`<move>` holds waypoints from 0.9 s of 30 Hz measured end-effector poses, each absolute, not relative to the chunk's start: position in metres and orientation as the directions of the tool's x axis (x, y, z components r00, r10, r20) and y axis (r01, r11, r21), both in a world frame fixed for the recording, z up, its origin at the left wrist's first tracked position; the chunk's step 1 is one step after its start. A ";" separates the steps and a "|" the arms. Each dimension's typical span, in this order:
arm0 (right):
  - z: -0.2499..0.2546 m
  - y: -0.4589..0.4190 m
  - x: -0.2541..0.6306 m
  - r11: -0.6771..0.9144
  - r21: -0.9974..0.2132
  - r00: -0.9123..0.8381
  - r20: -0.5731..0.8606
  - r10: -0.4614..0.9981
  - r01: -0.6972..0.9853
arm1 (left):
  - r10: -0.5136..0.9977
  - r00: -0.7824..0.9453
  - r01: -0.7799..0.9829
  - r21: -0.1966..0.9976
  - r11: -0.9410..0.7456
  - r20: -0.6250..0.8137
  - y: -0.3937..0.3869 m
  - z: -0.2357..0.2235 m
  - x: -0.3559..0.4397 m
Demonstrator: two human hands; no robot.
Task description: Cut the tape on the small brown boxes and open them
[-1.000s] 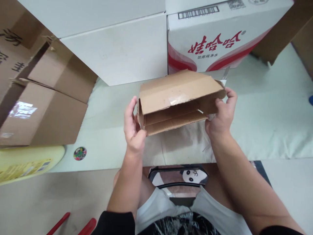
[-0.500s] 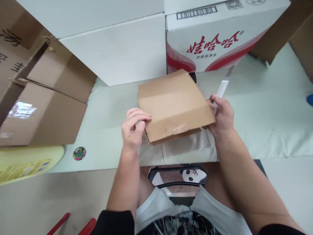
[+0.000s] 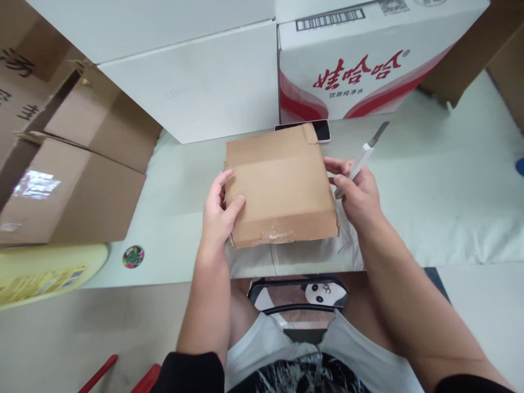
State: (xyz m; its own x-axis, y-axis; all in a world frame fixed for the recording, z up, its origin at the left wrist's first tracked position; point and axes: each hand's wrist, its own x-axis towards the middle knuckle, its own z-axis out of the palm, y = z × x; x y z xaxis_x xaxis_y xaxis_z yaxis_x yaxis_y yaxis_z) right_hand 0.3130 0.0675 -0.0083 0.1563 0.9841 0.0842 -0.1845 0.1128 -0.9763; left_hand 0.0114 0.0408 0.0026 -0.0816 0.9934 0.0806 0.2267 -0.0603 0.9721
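Observation:
A small brown cardboard box (image 3: 280, 188) lies flat on the pale table (image 3: 429, 196) in front of me, its broad face up, with clear tape along its near edge. My left hand (image 3: 216, 213) grips the box's left edge, thumb on top. My right hand (image 3: 358, 194) is at the box's right edge and is closed on a white-handled utility knife (image 3: 362, 155) whose blade points up and right, away from me.
A phone (image 3: 323, 130) peeks out behind the box. A white carton with red print (image 3: 368, 60) and a plain white box (image 3: 196, 82) stand at the back. Brown cartons (image 3: 69, 180) crowd the left. A round sticker (image 3: 133, 256) lies near the table's front.
The box was turned from standing on edge with its open side toward me to lying flat on the table. My right hand now shows the knife clearly beside it.

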 end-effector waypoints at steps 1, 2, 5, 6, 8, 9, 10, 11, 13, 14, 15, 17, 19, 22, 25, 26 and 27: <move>-0.009 0.068 0.314 0.129 -0.974 0.195 0.092 0.977 -0.187 | 0.995 -0.070 0.207 0.977 -0.053 0.069 0.040 0.004 0.010; -0.009 0.069 0.316 0.146 -0.973 0.245 0.099 0.964 -0.179 | 0.997 -0.052 0.191 0.980 -0.052 0.063 0.040 0.005 0.010; -0.008 0.073 0.320 0.189 -0.977 0.386 0.136 0.912 -0.102 | 0.995 0.064 0.208 0.975 -0.083 0.071 0.039 0.010 0.011; -0.007 0.074 0.320 0.190 -0.978 0.415 0.140 0.899 -0.082 | 0.992 0.104 0.232 0.968 -0.094 0.071 0.039 0.011 0.012; -0.007 0.076 0.321 0.190 -0.978 0.443 0.132 0.887 -0.089 | 0.986 0.152 0.273 0.956 -0.103 0.063 0.039 0.014 0.015; -0.007 0.076 0.321 0.195 -0.975 0.446 0.128 0.886 -0.108 | 0.985 0.162 0.285 0.952 -0.107 0.062 0.039 0.015 0.016; -0.007 0.076 0.321 0.201 -0.972 0.446 0.126 0.886 -0.125 | 0.984 0.165 0.292 0.950 -0.110 0.063 0.038 0.016 0.017; -0.007 0.077 0.321 0.211 -0.968 0.447 0.130 0.885 -0.137 | 0.984 0.168 0.297 0.948 -0.113 0.064 0.038 0.017 0.017; -0.007 0.077 0.320 0.227 -0.961 0.440 0.136 0.887 -0.161 | 0.983 0.172 0.306 0.945 -0.112 0.061 0.039 0.019 0.018; -0.007 0.077 0.320 0.225 -0.956 0.425 0.128 0.896 -0.186 | 0.983 0.172 0.310 0.945 -0.108 0.057 0.039 0.020 0.018; -0.007 0.077 0.319 0.218 -0.951 0.404 0.114 0.908 -0.220 | 0.984 0.168 0.312 0.944 -0.104 0.053 0.039 0.020 0.018; -0.005 0.076 0.317 0.206 -0.938 0.370 0.092 0.924 -0.280 | 0.987 0.152 0.316 0.944 -0.092 0.046 0.039 0.021 0.018; -0.003 0.075 0.316 0.205 -0.932 0.383 0.081 0.920 -0.297 | 0.992 0.119 0.320 0.943 -0.085 0.049 0.039 0.021 0.018; -0.002 0.073 0.315 0.201 -0.942 0.407 0.079 0.910 -0.268 | 0.996 0.079 0.329 0.942 -0.062 0.038 0.039 0.020 0.019; -0.001 0.072 0.316 0.212 -0.946 0.392 0.104 0.914 -0.246 | 0.997 0.074 0.327 0.944 -0.040 0.016 0.039 0.020 0.020; -0.001 0.072 0.316 0.218 -0.945 0.388 0.111 0.915 -0.244 | 0.997 0.078 0.327 0.944 -0.039 0.014 0.039 0.020 0.021; -0.001 0.071 0.317 0.218 -0.945 0.382 0.113 0.917 -0.243 | 0.996 0.085 0.327 0.944 -0.040 0.012 0.039 0.020 0.021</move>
